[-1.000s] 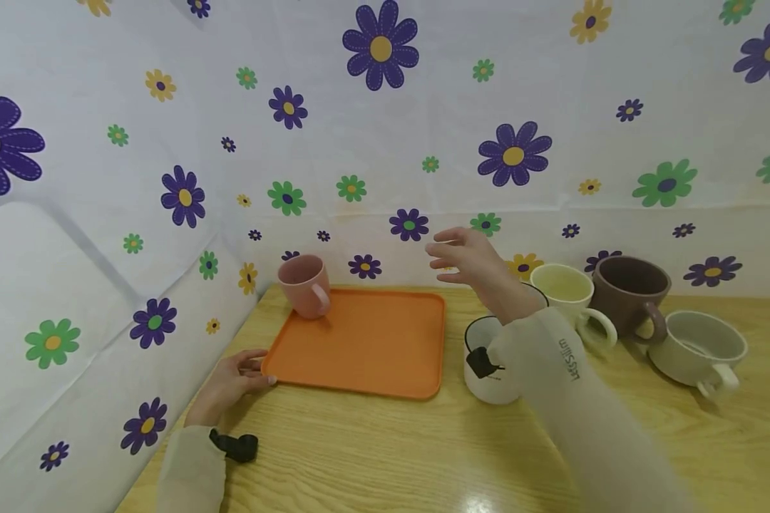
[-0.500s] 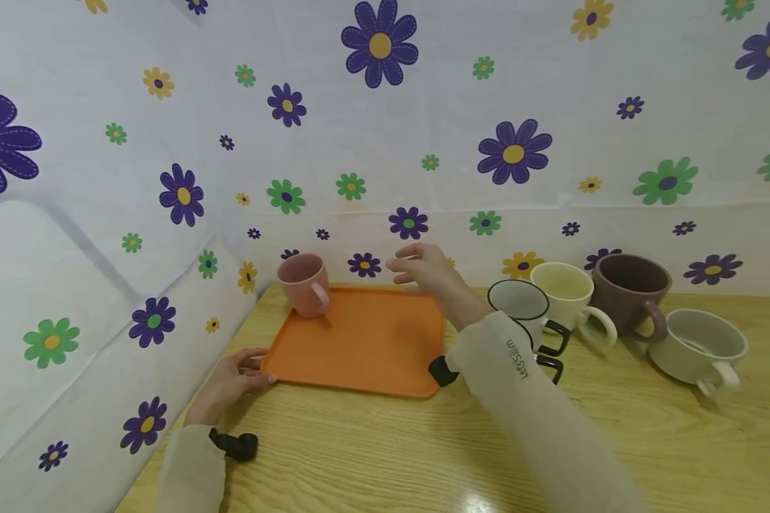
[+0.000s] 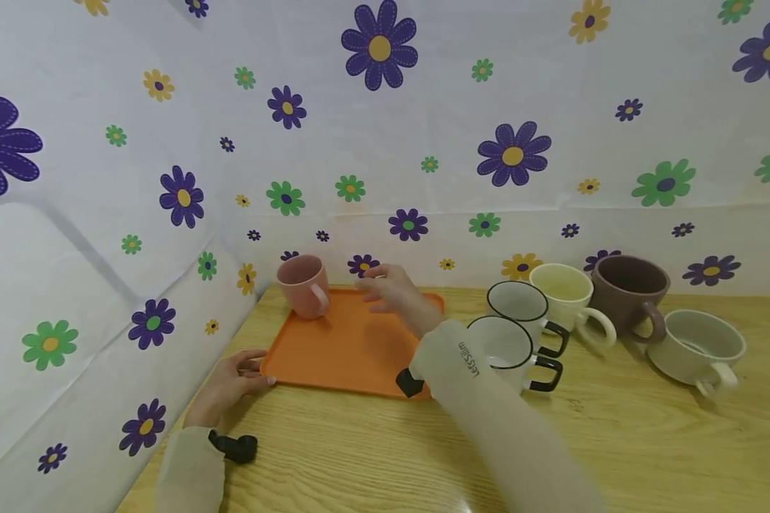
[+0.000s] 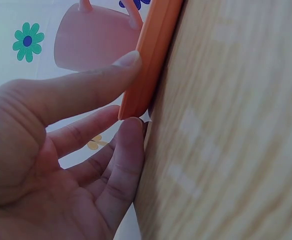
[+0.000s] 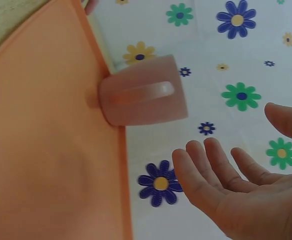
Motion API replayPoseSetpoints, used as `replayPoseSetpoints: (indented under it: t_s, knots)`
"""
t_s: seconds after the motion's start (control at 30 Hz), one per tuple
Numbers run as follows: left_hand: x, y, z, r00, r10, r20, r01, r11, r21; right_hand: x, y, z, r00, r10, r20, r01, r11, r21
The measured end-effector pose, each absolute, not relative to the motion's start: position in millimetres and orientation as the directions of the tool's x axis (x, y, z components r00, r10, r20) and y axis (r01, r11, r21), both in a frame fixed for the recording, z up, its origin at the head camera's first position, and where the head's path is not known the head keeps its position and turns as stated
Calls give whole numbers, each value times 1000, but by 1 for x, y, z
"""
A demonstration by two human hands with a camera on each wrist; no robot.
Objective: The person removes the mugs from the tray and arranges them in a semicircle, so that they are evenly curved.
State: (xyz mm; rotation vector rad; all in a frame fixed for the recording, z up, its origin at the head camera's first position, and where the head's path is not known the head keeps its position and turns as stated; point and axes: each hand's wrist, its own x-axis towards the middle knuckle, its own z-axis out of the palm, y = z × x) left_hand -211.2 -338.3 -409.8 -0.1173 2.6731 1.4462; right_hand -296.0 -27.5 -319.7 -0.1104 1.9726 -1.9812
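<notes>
An orange tray (image 3: 346, 349) lies on the wooden table. At its back left corner stands a pink mug (image 3: 308, 288), upright, handle facing right; the mug also shows in the left wrist view. My left hand (image 3: 231, 385) holds the tray's front left corner, thumb (image 4: 101, 87) against the orange edge and fingertips (image 4: 129, 131) at the corner. Above the tray's back half hovers my right hand (image 3: 394, 292), holding nothing, its fingers spread and slightly bent. In the right wrist view this hand (image 5: 256, 195) is apart from the pink mug (image 5: 143, 95).
Right of the tray stand two white mugs with black rims, one in front (image 3: 500, 345) and one behind (image 3: 518, 303). Further right are a pale yellow mug (image 3: 561, 288), a dark brown mug (image 3: 629, 292) and a wide grey cup (image 3: 696, 349). A flowered cloth (image 3: 423, 107) backs the table.
My right hand has moved left and slightly down, from near the white mugs to over the tray towards the pink mug. The white mugs show more fully. My left hand has stayed put.
</notes>
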Motion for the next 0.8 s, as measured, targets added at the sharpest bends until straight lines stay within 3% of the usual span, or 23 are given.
replayPoseSetpoints:
  t_s: [0.27, 0.57, 0.8]
  knots:
    - [-218, -331, -409, -992, -4, -129, -110, 556, 824, -307, -40, -343, -930, -304, -207, 214, 12, -977]
    - [-210, -344, -410, -991, -22, -133, -122, 578, 807, -316, -70, -357, -916, -388, -101, 56, 127, -990]
    - [-211, -337, -410, -990, -20, -142, -128, 562, 817, -315, -75, -365, -913, -396, -100, 96, 30, -995]
